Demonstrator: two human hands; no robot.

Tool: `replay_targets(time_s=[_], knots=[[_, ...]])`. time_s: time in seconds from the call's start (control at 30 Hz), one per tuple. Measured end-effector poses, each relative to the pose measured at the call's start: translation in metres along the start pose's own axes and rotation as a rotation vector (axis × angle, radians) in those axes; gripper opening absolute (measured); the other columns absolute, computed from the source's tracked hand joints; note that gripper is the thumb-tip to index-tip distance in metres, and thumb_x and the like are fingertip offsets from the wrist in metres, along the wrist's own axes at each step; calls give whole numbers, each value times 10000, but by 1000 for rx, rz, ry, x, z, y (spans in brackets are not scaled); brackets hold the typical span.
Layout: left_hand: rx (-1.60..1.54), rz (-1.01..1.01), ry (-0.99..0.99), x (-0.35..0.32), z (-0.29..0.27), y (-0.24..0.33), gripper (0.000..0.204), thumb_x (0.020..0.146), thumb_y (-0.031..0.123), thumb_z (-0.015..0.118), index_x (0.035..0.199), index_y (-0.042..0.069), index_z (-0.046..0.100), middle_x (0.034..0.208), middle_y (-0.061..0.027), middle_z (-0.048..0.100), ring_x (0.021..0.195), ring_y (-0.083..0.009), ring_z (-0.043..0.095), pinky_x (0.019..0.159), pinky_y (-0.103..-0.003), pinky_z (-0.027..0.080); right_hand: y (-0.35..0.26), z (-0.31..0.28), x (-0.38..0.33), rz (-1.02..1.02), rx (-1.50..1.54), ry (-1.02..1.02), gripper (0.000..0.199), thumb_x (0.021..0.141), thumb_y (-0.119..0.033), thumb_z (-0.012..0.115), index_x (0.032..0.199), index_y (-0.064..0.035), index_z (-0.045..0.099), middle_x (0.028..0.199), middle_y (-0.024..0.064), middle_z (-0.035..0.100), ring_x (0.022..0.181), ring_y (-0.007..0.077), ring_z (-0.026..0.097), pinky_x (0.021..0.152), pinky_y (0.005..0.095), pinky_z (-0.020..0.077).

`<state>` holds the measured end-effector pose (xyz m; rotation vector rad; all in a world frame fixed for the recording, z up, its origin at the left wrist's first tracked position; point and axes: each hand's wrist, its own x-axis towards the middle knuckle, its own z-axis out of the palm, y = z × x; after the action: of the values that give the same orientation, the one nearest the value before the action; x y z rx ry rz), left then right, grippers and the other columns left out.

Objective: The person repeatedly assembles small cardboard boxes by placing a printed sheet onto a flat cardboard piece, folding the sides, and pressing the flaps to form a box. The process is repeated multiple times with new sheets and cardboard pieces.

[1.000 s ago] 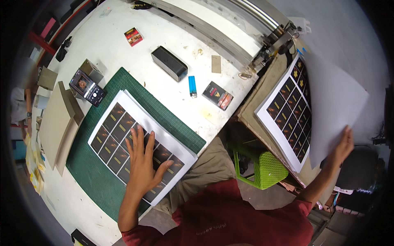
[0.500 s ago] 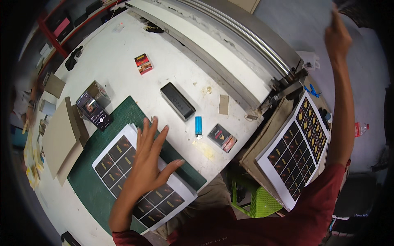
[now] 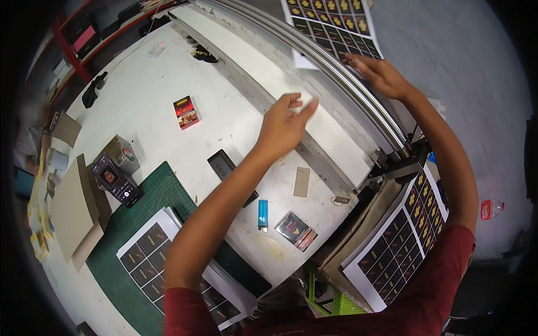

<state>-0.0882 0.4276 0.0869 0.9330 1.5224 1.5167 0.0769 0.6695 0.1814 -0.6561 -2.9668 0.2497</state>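
My left hand (image 3: pixel 284 126) hangs above the white bed (image 3: pixel 328 126) of a roller machine. Its fingers are curled and the thumb stands apart, with nothing visible between them. Across the steel rollers (image 3: pixel 358 92), my right hand (image 3: pixel 384 77) reaches to the near edge of a printed sheet (image 3: pixel 330 28) with rows of dark and yellow designs. The right fingers are stretched out over that edge; whether they press on it is hard to see. Below my left forearm, a stack of printed sheets (image 3: pixel 143 257) lies on a green cutting mat (image 3: pixel 106 274).
On the white table (image 3: pixel 134 89) are a red pack (image 3: pixel 185 112), a phone (image 3: pixel 116 180) against a box, a black speaker (image 3: pixel 221 163), a blue lighter (image 3: pixel 263 214), a dark pack (image 3: pixel 296 231) and folded cardboard (image 3: pixel 75 207). More printed sheets (image 3: pixel 392 252) lie at right. A bottle (image 3: pixel 491 209) stands beyond.
My left hand has left the sheet stack and moved up and right over the machine bed. My right hand has come down and left to the rollers, where a printed sheet now shows.
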Motion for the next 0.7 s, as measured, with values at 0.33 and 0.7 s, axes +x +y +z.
replay_targets(time_s=[0.33,0.7], knots=[[-663,-63,633,-28,-6,14,327,814,169,771,1103,103,634,1050,-14,656,945,-149,570,831,-374,411,-90,-34,-88,-75,280,419,429,961,-226,573,1333,-14,540,1218,185,656,1173,284,592,1041,404,401],[-536,265,649,-177,-139,102,239,829,132,750,1042,62,667,980,-33,679,917,-144,618,813,-319,457,-170,63,-31,-540,-55,564,631,709,-53,780,1308,-112,587,1321,149,590,1266,302,533,1139,492,323]])
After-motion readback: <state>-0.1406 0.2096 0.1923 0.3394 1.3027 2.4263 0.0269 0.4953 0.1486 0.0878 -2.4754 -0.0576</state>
